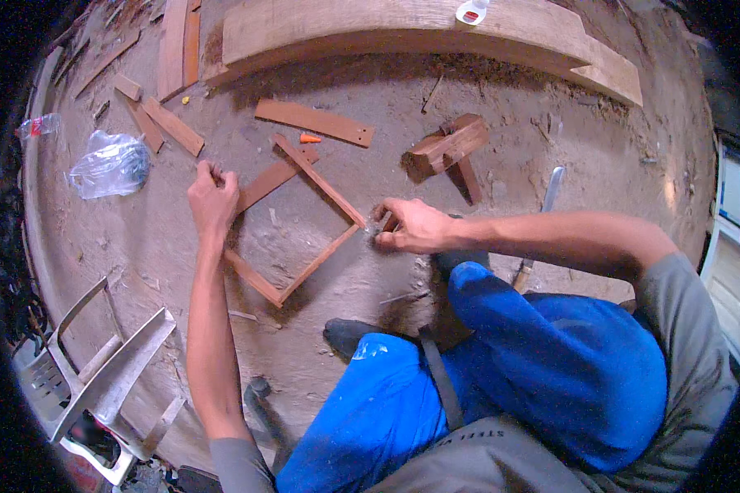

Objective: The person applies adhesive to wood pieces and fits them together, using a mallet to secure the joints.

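Observation:
A four-sided frame of thin reddish-brown wood strips [325, 187] lies on the dirt ground in front of me, one corner pointing toward me. Just beyond its left side, my left hand [214, 201] is held with the fingertips pinched together; anything between them is too small to make out. At the frame's right corner my right hand [418, 226] has curled fingers, thumb and forefinger close to the joint, and what they hold is unclear. A wider board [275, 177] forms the upper left side. Close to the far corner lies a small orange cone-shaped cap [309, 139].
Beyond the frame are a drilled board [314, 122] and a thick wooden beam [386, 37] bearing a white bottle [472, 12]. A wooden block tool [450, 149] and a long blade [552, 189] lie rightward. Leftward are a plastic bag [111, 164], wood offcuts [173, 126] and an overturned chair [119, 378].

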The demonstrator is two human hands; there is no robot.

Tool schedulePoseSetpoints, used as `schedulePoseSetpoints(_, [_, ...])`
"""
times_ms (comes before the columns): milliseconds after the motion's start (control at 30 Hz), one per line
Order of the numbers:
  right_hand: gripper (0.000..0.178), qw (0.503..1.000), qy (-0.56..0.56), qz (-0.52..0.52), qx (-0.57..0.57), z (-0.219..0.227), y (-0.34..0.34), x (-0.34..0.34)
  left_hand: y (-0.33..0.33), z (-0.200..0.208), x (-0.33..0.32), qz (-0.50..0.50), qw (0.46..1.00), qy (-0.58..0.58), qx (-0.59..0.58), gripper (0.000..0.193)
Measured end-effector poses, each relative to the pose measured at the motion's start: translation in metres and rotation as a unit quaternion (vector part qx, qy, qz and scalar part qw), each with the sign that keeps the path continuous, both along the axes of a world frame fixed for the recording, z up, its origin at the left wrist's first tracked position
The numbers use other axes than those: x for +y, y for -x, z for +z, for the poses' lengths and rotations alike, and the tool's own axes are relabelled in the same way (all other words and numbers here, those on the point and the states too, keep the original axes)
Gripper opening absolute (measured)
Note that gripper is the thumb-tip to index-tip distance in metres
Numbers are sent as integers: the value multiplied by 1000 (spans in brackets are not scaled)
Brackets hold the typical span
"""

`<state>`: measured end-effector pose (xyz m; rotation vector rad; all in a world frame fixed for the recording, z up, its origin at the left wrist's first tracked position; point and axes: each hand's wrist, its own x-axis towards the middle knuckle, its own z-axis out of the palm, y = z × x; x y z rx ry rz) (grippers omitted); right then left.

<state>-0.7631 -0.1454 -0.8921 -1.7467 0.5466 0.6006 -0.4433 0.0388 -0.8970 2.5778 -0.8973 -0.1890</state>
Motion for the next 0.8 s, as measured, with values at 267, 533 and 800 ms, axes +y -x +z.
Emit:
schedulePoseSetpoints(267, [49,998,38,-50,-18,-7,-23,17,41,42,95,19,971,59,229,17])
schedulePoseSetpoints(533, [36,994,45,-94,-29,-12,-26,22,151,10,179,265,921,145,247,31])
schedulePoseSetpoints(800, [33,986,17,-169,3,-13,-25,35,196,-23,174,413,831,291,234,34])
